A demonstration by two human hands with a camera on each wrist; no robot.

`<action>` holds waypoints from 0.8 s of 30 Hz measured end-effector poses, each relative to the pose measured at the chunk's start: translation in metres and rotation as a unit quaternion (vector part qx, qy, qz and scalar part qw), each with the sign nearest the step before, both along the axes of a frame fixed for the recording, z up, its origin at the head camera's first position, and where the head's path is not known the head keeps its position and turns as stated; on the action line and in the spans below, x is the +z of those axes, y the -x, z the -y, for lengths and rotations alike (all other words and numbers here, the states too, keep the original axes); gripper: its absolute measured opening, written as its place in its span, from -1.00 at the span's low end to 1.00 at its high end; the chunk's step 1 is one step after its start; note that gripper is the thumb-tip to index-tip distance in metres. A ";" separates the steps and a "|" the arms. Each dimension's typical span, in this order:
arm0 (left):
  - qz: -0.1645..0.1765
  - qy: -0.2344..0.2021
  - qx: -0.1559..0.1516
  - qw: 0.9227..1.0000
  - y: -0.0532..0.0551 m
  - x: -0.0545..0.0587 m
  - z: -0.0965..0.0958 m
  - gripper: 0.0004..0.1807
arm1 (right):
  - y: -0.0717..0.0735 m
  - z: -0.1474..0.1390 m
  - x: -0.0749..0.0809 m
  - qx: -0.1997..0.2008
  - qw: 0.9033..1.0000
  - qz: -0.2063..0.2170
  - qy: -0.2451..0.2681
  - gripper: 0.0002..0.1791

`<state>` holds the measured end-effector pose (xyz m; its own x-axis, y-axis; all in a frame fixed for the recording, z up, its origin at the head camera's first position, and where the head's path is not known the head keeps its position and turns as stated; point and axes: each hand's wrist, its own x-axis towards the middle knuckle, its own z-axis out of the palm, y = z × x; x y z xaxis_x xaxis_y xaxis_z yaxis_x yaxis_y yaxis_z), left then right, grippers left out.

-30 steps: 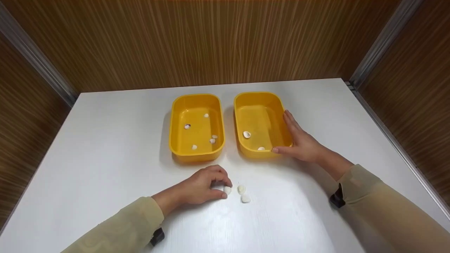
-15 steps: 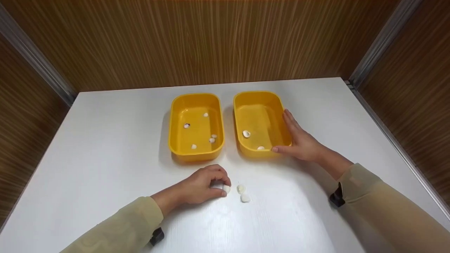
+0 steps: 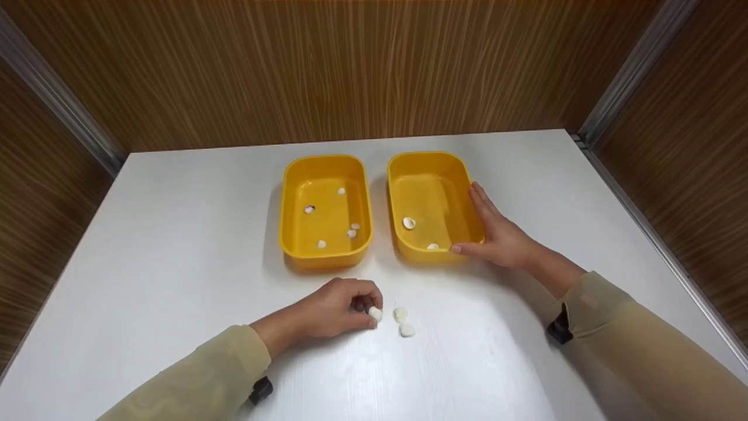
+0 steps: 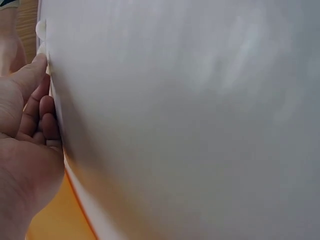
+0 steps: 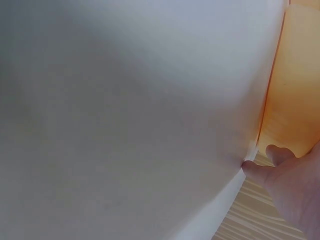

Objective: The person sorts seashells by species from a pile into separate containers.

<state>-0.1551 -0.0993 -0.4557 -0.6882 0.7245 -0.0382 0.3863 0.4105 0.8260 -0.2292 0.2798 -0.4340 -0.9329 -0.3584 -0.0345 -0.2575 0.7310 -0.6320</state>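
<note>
My left hand [image 3: 333,310] pinches a small white seashell [image 3: 376,314] between thumb and fingers, low over the white table. Just right of it lie two more pale shells, one [image 3: 400,314] behind the other [image 3: 407,330]. In the left wrist view, the thumb and curled fingers show at the left edge, with white shell bits past the thumb tip. My right hand [image 3: 505,242] rests against the right yellow bin [image 3: 435,256], straight fingers along its right side and thumb at the near rim. Inside that bin are two shells, one [image 3: 409,223] with its hollow facing up.
To the left stands a second yellow bin [image 3: 327,263], with several small shells on its floor, one [image 3: 310,209] partly dark. A narrow gap separates the bins. Wood-grain panels [image 3: 350,70] rise behind the table [image 3: 193,234] and at both sides.
The left fingers have shifted slightly on the pinched shell, and it has turned a little in their grip. The right hand and both bins stay in place.
</note>
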 end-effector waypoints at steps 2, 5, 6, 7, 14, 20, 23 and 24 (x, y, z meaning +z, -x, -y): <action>0.001 0.000 -0.001 1.000 0.000 0.002 -0.001 -0.82 | 0.000 0.000 0.000 -0.001 1.000 0.001 -0.001 0.43; 0.006 0.002 -0.001 1.000 0.000 0.005 -0.002 -0.82 | 0.000 -0.001 -0.001 0.001 1.000 -0.001 -0.005 0.43; 0.007 0.003 -0.002 1.000 0.001 0.006 -0.002 -0.83 | 0.001 -0.001 -0.001 0.001 1.000 -0.002 -0.005 0.43; 0.008 0.002 -0.002 1.000 0.001 0.008 -0.003 -0.83 | 0.001 -0.001 -0.001 0.002 1.000 -0.003 -0.006 0.43; 0.027 0.008 0.013 1.000 0.005 0.032 -0.008 -0.83 | 0.001 -0.001 -0.001 0.003 1.000 -0.005 -0.007 0.43; -0.016 -0.019 0.014 1.000 0.016 0.065 -0.022 -0.81 | 0.001 -0.001 0.000 -0.001 1.000 0.001 -0.005 0.43; -0.042 -0.032 0.020 0.998 0.025 0.079 -0.032 -0.82 | 0.001 -0.001 -0.001 0.000 1.000 0.000 -0.002 0.43; -0.045 -0.039 0.024 0.998 0.029 0.084 -0.036 -0.82 | 0.001 0.000 -0.001 0.002 1.000 -0.001 -0.001 0.43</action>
